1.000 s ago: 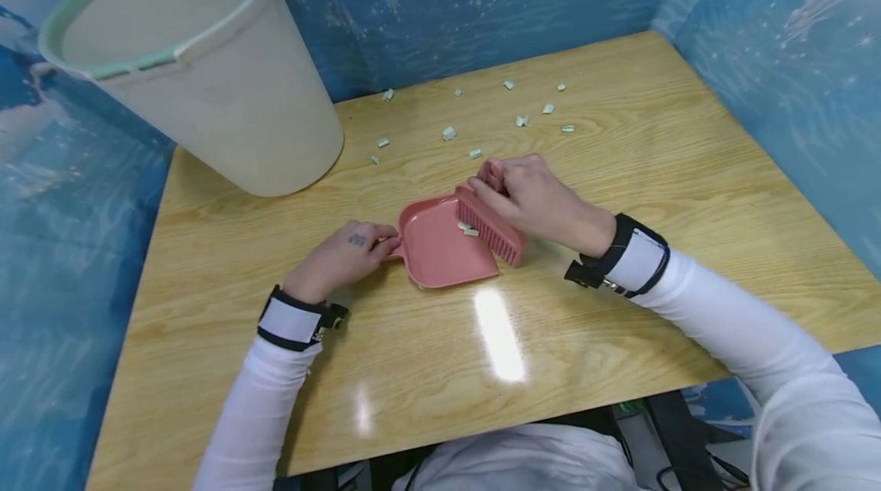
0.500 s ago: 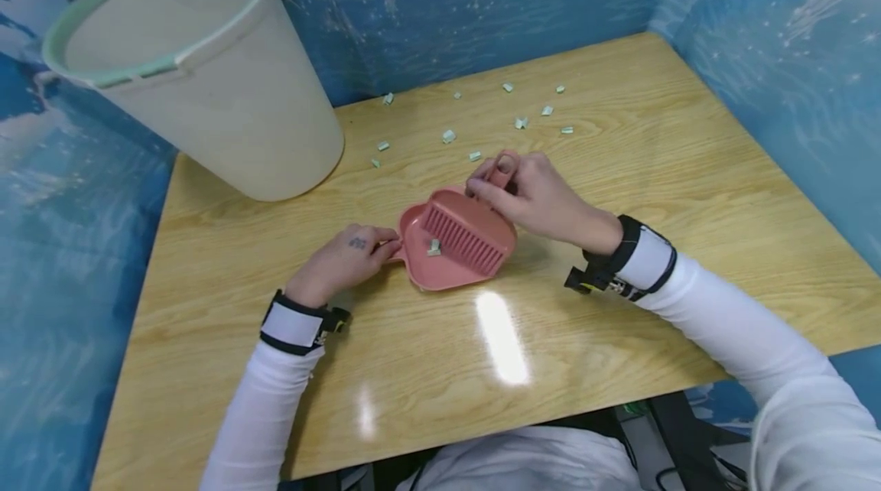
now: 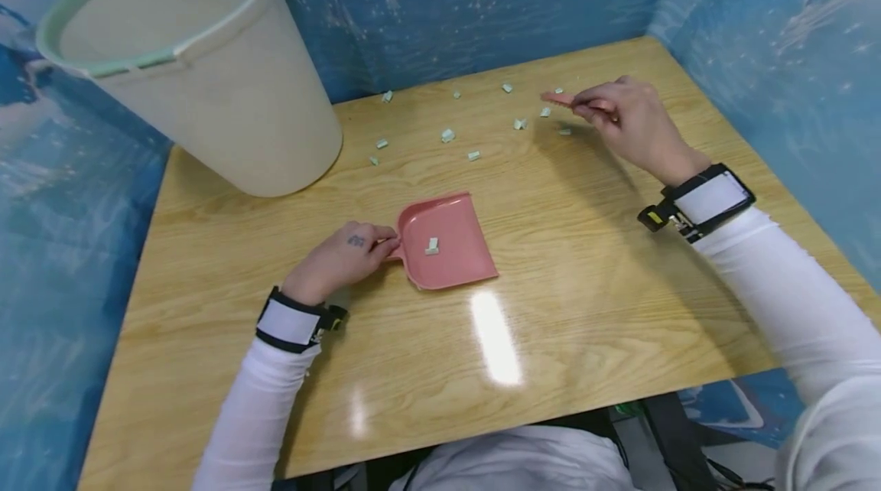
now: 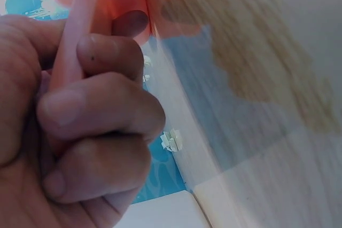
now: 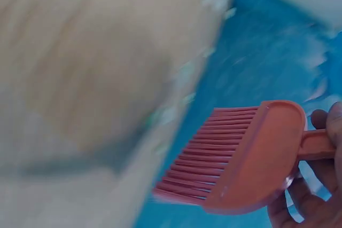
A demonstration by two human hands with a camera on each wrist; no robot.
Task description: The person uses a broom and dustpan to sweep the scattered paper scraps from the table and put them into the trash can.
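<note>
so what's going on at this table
A person has a cleaning tool in each of their hands. The left hand holds a pink dustpan by its handle at the table, with a few pale scraps lying in the pan. The right hand holds a matching brush over the far right part of the table, near some loose bits. More are scattered along the far side, and a large bucket stands at the far left.
</note>
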